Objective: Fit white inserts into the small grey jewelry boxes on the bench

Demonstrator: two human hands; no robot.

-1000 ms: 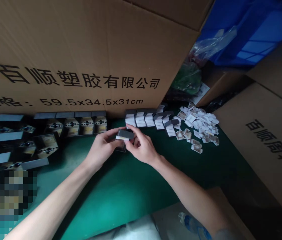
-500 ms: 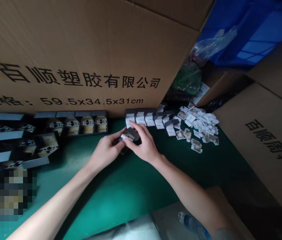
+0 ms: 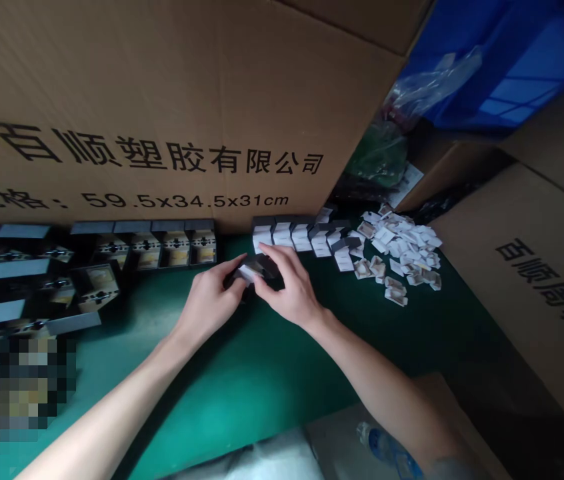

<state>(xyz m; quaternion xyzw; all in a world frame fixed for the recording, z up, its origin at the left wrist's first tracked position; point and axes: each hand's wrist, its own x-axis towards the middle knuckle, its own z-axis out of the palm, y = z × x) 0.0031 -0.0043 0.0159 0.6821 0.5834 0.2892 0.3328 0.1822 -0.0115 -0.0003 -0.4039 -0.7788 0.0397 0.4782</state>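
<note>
Between my hands is a small black hinged box (image 3: pixel 268 267), held just above or on the green table; its underside is hidden. A white insert (image 3: pixel 251 272) shows at its opening. My left hand (image 3: pixel 211 299) is closed on the box's left side, thumb and forefinger near the insert. My right hand (image 3: pixel 289 288) grips the other side, with its thumb by the insert and its forefinger stretched along the far edge. Just beyond my right fingers stands a row of black boxes with white inserts (image 3: pixel 301 237).
White inserts lie in a loose pile (image 3: pixel 402 241) at the right. Open black boxes with yellowish interiors (image 3: pixel 178 248) stand along the left and back. A large cardboard carton (image 3: pixel 187 80) walls off the back; another carton (image 3: pixel 527 267) borders the right. A plastic bottle (image 3: pixel 387 447) is below the table's front edge.
The white insert between my hands has tilted and shifted slightly left, so its plain white face shows more. Both hands keep hold of the box. The view has shifted slightly.
</note>
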